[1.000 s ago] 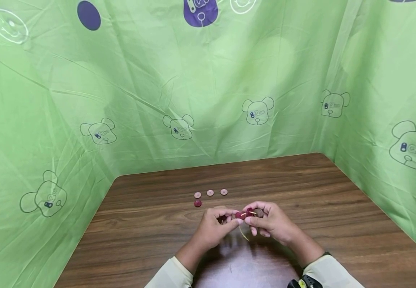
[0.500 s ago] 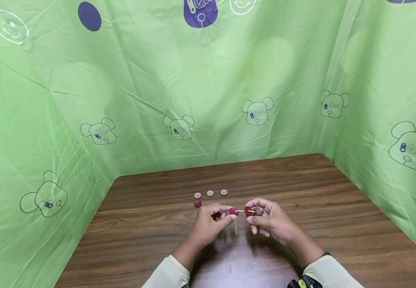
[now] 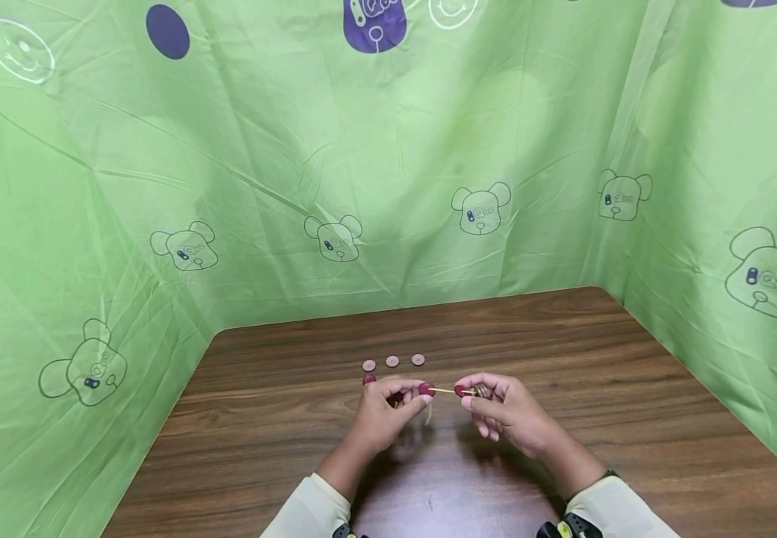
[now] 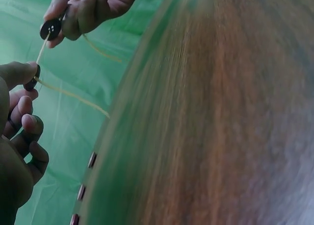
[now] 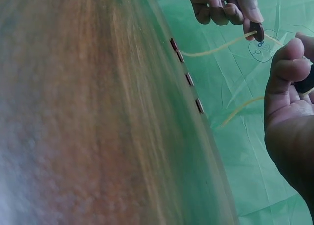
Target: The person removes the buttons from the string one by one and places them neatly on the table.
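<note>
In the head view my left hand (image 3: pixel 378 420) pinches a dark red button (image 3: pixel 426 388) between thumb and forefinger. My right hand (image 3: pixel 519 415) pinches another dark red button (image 3: pixel 462 391) a short way to the right. A thin yellow cord (image 3: pixel 444 390) runs taut between the two buttons. One loose end of the cord (image 4: pixel 73 95) trails from the left hand's button in the left wrist view; another cord end (image 5: pixel 240 110) hangs below the right hand in the right wrist view. A brown disc (image 3: pixel 482 391) sits behind the red button, partly hidden by the right fingers.
Three pink buttons (image 3: pixel 392 361) lie in a row on the brown wooden table (image 3: pixel 281 433), beyond the left hand. One more dark red button (image 3: pixel 369 379) lies near them, partly covered by the left hand. Green printed cloth (image 3: pixel 395 269) surrounds the table's back and sides.
My left hand has moved left with its red button, away from the right hand. The cord between the buttons has lengthened and straightened. The right hand has stayed almost in place.
</note>
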`<state>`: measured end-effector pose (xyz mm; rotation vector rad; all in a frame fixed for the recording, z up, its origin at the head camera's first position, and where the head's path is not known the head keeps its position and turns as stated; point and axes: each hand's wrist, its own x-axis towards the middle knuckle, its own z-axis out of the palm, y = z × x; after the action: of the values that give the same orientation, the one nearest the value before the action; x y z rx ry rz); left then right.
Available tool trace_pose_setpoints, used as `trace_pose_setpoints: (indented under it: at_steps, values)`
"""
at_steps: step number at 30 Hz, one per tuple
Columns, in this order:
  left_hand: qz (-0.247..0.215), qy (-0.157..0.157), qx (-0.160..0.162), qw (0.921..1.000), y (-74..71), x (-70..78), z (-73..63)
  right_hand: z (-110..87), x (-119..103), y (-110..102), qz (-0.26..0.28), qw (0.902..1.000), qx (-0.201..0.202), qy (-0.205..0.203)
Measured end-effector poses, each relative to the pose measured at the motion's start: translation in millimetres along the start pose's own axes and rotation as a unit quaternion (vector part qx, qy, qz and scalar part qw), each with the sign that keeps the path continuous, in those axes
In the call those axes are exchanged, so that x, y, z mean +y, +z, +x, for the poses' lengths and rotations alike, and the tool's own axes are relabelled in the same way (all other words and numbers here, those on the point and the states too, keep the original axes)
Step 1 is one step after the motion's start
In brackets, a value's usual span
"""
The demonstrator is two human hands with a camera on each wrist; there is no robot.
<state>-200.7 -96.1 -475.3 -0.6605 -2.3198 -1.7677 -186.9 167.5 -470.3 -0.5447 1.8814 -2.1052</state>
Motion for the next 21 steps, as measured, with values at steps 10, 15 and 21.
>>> trace_pose_setpoints:
  at_steps: [10, 15, 21]
  values:
    - [0.013, -0.005, 0.008, 0.9999, -6.2, -5.2, 2.4, 0.7, 0, -1, -0.016, 0.9996, 0.021, -0.002]
    - [0.008, -0.010, 0.011, 0.9998, -8.6, -6.9, 3.1, 0.8, 0, -2, -0.003, 0.9997, 0.021, -0.009]
    - [-0.004, -0.021, 0.022, 0.9995, -12.2, -11.7, 4.3, -0.1, 0, -4, 0.012, 0.9995, 0.027, -0.013]
